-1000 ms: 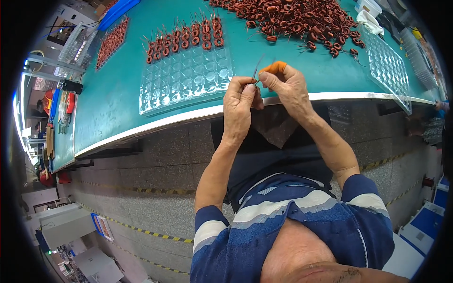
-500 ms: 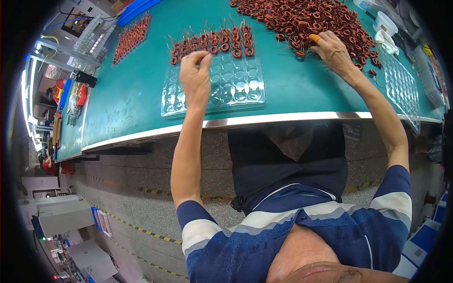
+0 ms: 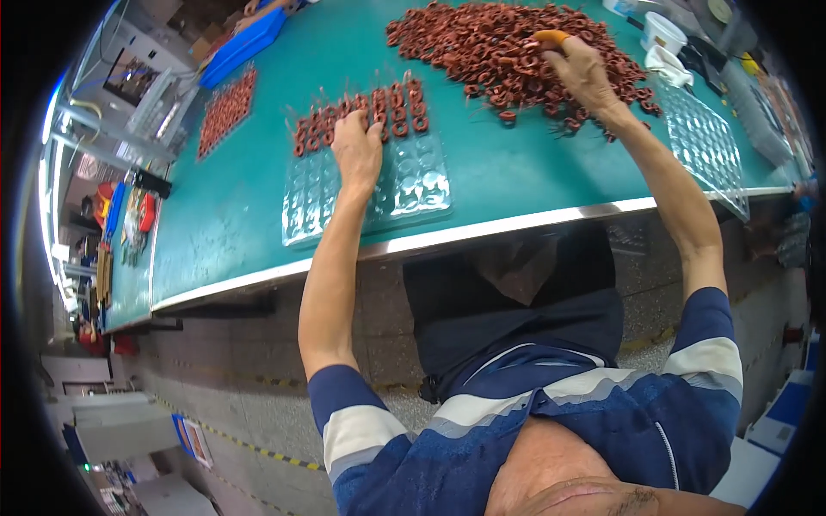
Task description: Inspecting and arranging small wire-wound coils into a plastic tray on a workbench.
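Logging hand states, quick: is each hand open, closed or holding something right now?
Left hand: fingers curled at the toroidal coils in the clear tray; grip cannot be told.
Right hand: open at the coil heap, no grip visible.

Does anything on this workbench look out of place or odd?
Yes, mildly: the clear moulded tray at the right sits askew, its near corner poking past the bench's white front edge, so it might get knocked. The heap of reddish-brown rings is jumbled, but I see no clear damage.
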Demonstrator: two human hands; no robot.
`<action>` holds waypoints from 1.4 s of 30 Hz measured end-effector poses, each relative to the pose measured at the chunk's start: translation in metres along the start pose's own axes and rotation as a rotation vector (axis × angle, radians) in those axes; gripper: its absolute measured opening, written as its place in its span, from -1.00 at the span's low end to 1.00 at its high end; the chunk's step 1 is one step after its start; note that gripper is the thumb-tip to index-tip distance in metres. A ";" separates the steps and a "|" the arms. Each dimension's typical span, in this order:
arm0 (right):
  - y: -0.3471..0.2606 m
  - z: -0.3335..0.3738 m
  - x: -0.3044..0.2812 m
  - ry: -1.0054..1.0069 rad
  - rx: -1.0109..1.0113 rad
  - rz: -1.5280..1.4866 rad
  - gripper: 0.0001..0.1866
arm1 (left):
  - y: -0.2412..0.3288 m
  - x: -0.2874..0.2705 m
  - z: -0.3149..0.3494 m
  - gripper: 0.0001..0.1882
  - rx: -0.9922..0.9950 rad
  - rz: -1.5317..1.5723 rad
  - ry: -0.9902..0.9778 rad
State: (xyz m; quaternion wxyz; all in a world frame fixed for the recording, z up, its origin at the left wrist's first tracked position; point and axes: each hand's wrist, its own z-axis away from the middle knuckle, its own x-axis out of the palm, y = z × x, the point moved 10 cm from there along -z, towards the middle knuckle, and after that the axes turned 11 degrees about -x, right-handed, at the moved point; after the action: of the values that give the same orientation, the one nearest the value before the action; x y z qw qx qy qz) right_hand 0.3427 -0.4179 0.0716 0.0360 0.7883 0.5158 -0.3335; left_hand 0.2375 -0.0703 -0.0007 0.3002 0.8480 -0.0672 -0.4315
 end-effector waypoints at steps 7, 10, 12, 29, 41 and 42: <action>-0.041 -0.002 0.006 -0.023 -0.262 0.270 -0.76 | 0.091 0.021 0.026 -0.65 -0.031 0.533 -0.271; -0.075 0.001 -0.008 0.123 -0.408 0.235 -0.79 | 0.133 0.040 0.034 -0.50 0.013 0.605 -0.414; -0.091 0.002 -0.007 0.108 -0.408 0.194 -0.73 | 0.156 0.051 0.044 -0.47 0.039 0.719 -0.534; -0.164 0.042 -0.003 0.051 -0.636 0.216 -0.70 | 0.140 0.057 0.082 -0.69 -0.356 1.138 -0.849; -0.096 0.075 0.028 -0.125 0.355 -0.704 -0.71 | 0.163 0.035 0.126 -0.76 -0.123 1.038 -0.888; -0.096 0.075 0.027 -0.131 0.363 -0.706 -0.71 | 0.166 0.028 0.124 -0.74 -0.053 0.953 -0.812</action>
State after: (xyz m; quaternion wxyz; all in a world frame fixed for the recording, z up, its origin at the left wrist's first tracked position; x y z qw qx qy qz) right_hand 0.2321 -0.3818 0.0253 -0.1877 0.5333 0.6843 -0.4604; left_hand 0.1833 -0.2709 0.0187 0.4312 0.4855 -0.5360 -0.5394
